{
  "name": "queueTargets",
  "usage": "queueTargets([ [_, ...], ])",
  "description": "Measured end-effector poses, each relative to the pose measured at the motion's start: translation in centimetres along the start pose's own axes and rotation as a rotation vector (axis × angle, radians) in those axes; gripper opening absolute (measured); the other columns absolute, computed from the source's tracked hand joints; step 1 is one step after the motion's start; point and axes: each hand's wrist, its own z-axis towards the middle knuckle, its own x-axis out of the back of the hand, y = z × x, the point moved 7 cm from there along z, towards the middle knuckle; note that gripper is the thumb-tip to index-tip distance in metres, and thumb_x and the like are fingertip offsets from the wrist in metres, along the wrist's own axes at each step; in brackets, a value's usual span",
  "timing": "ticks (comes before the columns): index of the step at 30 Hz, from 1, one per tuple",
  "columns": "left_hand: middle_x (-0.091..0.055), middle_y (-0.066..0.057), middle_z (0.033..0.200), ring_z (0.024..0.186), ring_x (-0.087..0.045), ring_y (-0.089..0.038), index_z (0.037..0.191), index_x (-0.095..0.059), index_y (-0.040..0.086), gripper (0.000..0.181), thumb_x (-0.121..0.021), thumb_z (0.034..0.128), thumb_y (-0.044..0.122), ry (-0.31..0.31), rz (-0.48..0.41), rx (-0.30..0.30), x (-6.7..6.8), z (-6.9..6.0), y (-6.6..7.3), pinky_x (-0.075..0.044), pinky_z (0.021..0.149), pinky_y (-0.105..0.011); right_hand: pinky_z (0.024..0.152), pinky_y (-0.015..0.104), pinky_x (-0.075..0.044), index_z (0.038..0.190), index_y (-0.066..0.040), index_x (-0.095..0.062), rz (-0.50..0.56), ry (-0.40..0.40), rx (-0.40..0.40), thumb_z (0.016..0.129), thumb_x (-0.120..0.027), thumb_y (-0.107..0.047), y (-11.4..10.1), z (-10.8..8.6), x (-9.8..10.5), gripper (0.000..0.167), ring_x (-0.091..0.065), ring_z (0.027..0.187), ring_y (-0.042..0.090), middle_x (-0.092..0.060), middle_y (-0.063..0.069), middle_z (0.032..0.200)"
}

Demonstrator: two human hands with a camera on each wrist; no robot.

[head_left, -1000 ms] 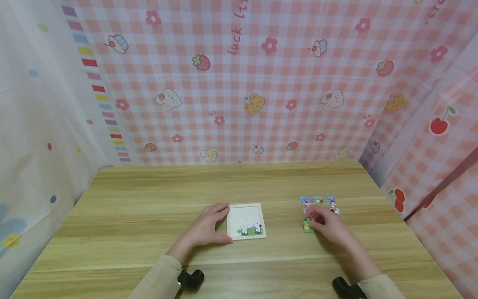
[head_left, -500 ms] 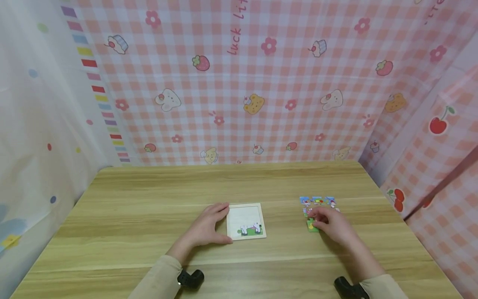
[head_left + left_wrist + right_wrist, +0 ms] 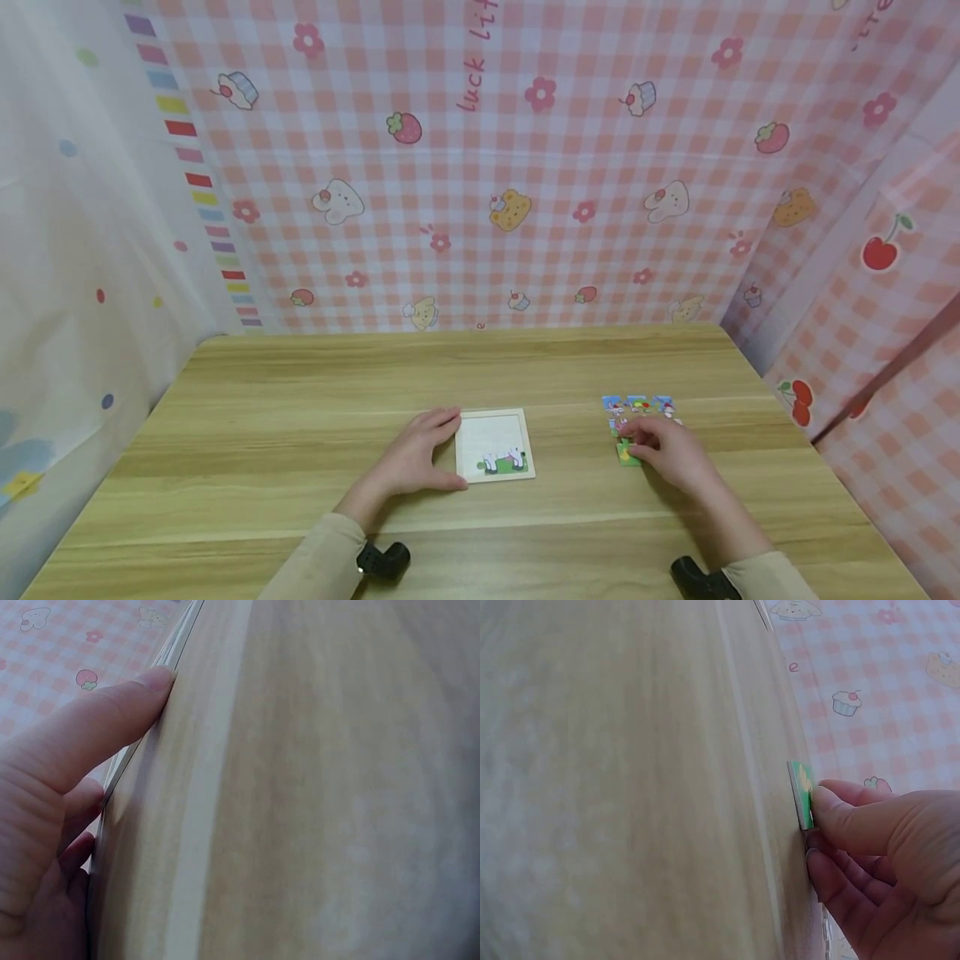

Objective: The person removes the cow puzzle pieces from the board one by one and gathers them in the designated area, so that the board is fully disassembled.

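Note:
A square wooden puzzle tray (image 3: 483, 432) lies near the middle of the table in the head view. Along its lower right edge sit joined puzzle pieces (image 3: 504, 461) showing white legs on green. My left hand (image 3: 408, 458) holds the tray's left side, thumb at the near corner and fingers at the far one. To the right, my right hand (image 3: 670, 451) pinches a green puzzle piece (image 3: 626, 455) with a yellow patch, low at the table. The right wrist view shows the thumb against this green piece (image 3: 802, 795). Several loose picture pieces (image 3: 637, 404) lie just beyond, partly hidden by that hand.
The wood-grain table (image 3: 300, 375) reaches back to a pink checked cloth (image 3: 450, 167). Pale cloth (image 3: 75, 250) hangs on the left, and more checked cloth (image 3: 892, 350) on the right. Black wrist devices (image 3: 386, 561) are worn at both sleeves.
My right hand has shifted slightly right with the green puzzle piece since the earliest frame, then stayed in place. The left hand and the tray have not moved.

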Motion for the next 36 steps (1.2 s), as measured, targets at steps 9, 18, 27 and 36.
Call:
queueTargets([
  [9, -0.039, -0.016, 0.163, 0.152, -0.029, -0.041, 0.152, -0.045, -0.005, 0.098, -0.090, 0.0770, 0.040, -0.001, 0.003, 0.002, -0.1, 0.0, 0.0, -0.024, 0.124, -0.056, 0.072, 0.030, -0.054, 0.103, -0.004, -0.076, 0.035, 0.008, -0.006, 0.084, -0.078, 0.008, -0.1, 0.1, 0.4, 0.022, -0.061, 0.078, 0.010, -0.067, -0.001, 0.086],
  [18, -0.039, -0.019, 0.163, 0.151, -0.029, -0.042, 0.151, -0.045, -0.008, 0.099, -0.091, 0.0769, 0.040, 0.001, -0.013, -0.011, 0.1, 0.0, 0.3, -0.026, 0.123, -0.059, 0.077, 0.031, -0.058, 0.110, 0.001, -0.075, 0.087, -0.036, 0.049, 0.089, -0.076, 0.002, -2.6, 1.0, -0.2, 0.021, -0.069, 0.089, 0.021, -0.075, 0.008, 0.099],
  [27, -0.039, -0.019, 0.162, 0.151, -0.030, -0.043, 0.151, -0.045, -0.008, 0.100, -0.091, 0.0767, 0.040, 0.006, -0.005, -0.017, 0.0, 0.0, 0.1, -0.026, 0.122, -0.059, 0.084, 0.033, -0.058, 0.114, 0.001, -0.074, 0.159, -0.112, 0.087, 0.092, -0.076, -0.004, -5.3, 2.4, -3.4, 0.023, -0.069, 0.095, 0.022, -0.075, 0.009, 0.106],
  [36, -0.040, -0.019, 0.162, 0.150, -0.031, -0.042, 0.151, -0.046, -0.008, 0.100, -0.090, 0.0767, 0.042, 0.006, 0.003, -0.025, -0.1, 0.0, -0.1, -0.027, 0.122, -0.059, 0.083, 0.030, -0.057, 0.116, -0.003, -0.075, 0.160, -0.154, 0.167, 0.090, -0.079, -0.009, -8.4, 3.3, -6.6, 0.027, -0.067, 0.094, 0.020, -0.074, 0.007, 0.106],
])
